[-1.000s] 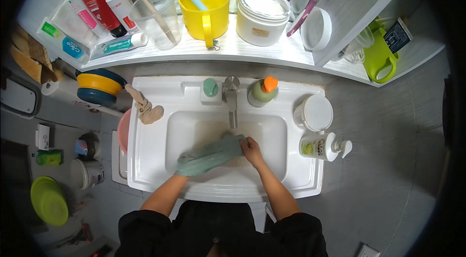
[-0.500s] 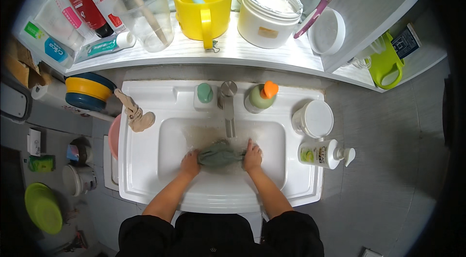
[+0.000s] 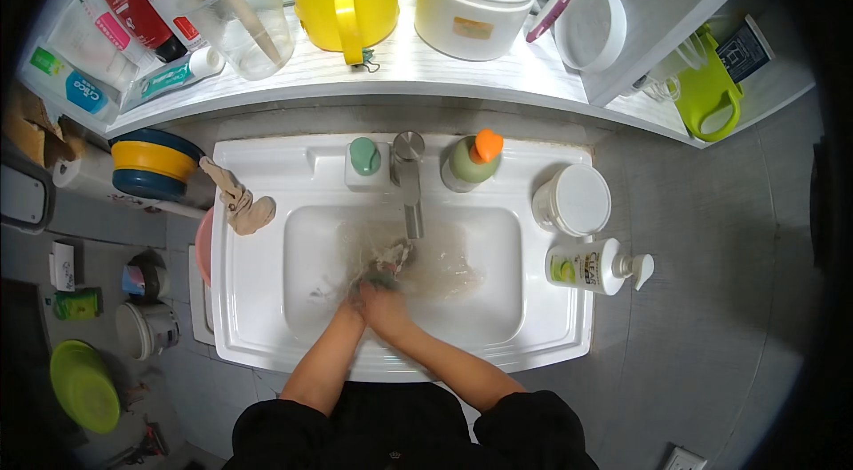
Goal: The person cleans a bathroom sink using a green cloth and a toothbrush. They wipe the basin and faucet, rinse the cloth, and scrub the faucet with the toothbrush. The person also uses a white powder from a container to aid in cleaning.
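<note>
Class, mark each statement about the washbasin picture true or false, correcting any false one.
1. The left hand and right hand are close together inside the basin. True.
2. The green cloth hangs over the basin's right edge. False: it is inside the basin, by the hands.
3. The faucet stands between a green-topped container and an orange-topped bottle. True.
4. The yellow mug stands on the floor. False: it stands on the shelf.
5. A beige cloth lies left of the basin. True.
</note>
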{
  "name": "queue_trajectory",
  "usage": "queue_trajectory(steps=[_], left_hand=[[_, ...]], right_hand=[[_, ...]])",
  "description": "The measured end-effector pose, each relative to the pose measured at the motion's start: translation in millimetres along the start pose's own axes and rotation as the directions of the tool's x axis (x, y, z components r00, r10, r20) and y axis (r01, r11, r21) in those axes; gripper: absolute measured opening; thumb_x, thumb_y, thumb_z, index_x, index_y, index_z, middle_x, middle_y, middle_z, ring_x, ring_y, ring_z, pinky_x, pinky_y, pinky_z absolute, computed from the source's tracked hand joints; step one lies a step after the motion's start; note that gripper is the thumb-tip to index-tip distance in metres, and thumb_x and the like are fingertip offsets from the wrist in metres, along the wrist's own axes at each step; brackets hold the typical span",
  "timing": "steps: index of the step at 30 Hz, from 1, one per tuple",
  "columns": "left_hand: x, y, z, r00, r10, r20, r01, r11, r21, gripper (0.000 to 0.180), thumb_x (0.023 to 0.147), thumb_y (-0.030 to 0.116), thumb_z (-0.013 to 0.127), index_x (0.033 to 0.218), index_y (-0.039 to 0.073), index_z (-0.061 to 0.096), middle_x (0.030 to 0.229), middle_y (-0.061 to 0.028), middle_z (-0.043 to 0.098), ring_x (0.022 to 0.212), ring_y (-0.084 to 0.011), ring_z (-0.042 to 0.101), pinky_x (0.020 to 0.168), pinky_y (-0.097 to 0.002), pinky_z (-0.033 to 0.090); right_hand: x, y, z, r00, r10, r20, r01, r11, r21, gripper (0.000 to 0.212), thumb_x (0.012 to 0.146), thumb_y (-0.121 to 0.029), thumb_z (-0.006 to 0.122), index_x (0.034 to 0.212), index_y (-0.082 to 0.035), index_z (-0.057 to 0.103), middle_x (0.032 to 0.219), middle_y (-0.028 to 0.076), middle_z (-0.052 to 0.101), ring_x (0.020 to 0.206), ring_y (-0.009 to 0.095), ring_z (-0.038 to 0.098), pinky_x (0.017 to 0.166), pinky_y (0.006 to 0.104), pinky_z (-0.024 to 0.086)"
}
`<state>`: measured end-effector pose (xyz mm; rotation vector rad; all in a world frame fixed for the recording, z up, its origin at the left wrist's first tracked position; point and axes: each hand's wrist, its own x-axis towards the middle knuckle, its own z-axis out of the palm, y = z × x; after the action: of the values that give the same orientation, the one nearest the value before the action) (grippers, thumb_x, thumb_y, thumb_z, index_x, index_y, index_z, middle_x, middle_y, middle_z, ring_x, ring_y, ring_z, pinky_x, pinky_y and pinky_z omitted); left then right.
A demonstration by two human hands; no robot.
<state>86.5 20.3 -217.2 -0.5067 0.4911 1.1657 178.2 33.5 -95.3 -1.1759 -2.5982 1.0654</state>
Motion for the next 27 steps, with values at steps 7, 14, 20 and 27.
queue_trajectory(steps=[7,14,20,27], left_hand=[[-33.7,-18.6,75.7,0.669,0.527,-0.525,-0.080,0.753,0.653,0.037,0.078,0.021,0.066,0.108,0.004,0.052,0.106,-0.0170,0.058,0.094,-0.0276,0.058,0.083,-0.0348,0.048],[-25.3,11.7,-36.4,0.669,0.742,0.047,0.183,-0.226,0.957,0.060,0.074,0.026,0.066,0.125,0.007,0.041,0.110,-0.0177,0.057,0.100,-0.0319,0.055,0.080,-0.0386,0.048],[-29.8,-1.8,22.3,0.833,0.407,-0.374,-0.066,0.745,0.664,0.053,0.083,0.035,0.056,0.127,0.010,0.041,0.111,-0.0112,0.058,0.095,-0.0276,0.058,0.081,-0.0389,0.048],[-14.7,20.5,-1.4,0.981,-0.083,-0.174,0.109,0.984,0.142,0.043,0.084,0.038,0.056,0.115,0.009,0.051,0.110,-0.0061,0.057,0.097,-0.0233,0.057,0.083,-0.0348,0.047]], right_hand=[[17.6,103.9,-20.7,0.990,0.138,-0.037,-0.142,0.948,-0.285,0.027,0.082,-0.022,0.054,0.106,-0.009,0.050,0.106,0.018,0.054,0.090,0.034,0.058,0.071,0.0424,0.049],[5.7,146.4,21.5,0.892,0.407,0.198,-0.305,0.863,-0.402,0.070,0.078,-0.027,0.062,0.137,-0.015,0.025,0.130,0.020,0.035,0.111,0.042,0.045,0.086,0.0439,0.046],[1.1,123.2,45.4,0.950,0.299,-0.095,-0.299,0.954,0.013,0.071,0.068,-0.024,0.069,0.130,-0.009,0.038,0.120,0.025,0.045,0.103,0.040,0.051,0.089,0.0473,0.041],[-11.7,-8.0,-1.1,0.941,-0.305,-0.149,0.309,0.951,0.004,0.015,0.078,-0.018,0.059,0.085,-0.005,0.061,0.080,0.015,0.060,0.079,0.032,0.058,0.071,0.0424,0.047]])
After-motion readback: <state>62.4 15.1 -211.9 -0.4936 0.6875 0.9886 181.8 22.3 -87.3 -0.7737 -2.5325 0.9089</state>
